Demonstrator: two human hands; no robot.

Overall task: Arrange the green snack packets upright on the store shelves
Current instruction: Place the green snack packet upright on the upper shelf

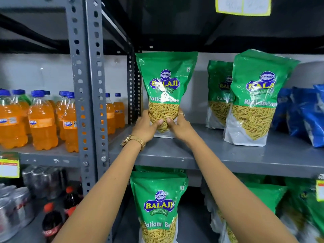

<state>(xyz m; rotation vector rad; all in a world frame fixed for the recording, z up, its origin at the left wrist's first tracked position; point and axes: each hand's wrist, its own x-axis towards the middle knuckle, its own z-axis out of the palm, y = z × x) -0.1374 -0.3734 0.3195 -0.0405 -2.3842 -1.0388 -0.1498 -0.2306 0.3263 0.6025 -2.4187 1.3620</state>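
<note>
1. Grey metal shelf (228, 155), store aisle; Fanta bottles (42, 123) left bay.
2. Left hand (145, 127), right hand (180, 127) both clasped round upright green Ratlami Sev packet (164, 81) base, at shelf's left end.
3. Lower-shelf packets (263, 199) blurred, cut off.

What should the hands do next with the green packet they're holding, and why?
Probably let go gently, one hand at a time. The green packet already stands upright on the grey shelf, with the left hand and right hand pressed around its lower part. Two more packets stand upright to its right, so it only needs to balance alone.
</note>
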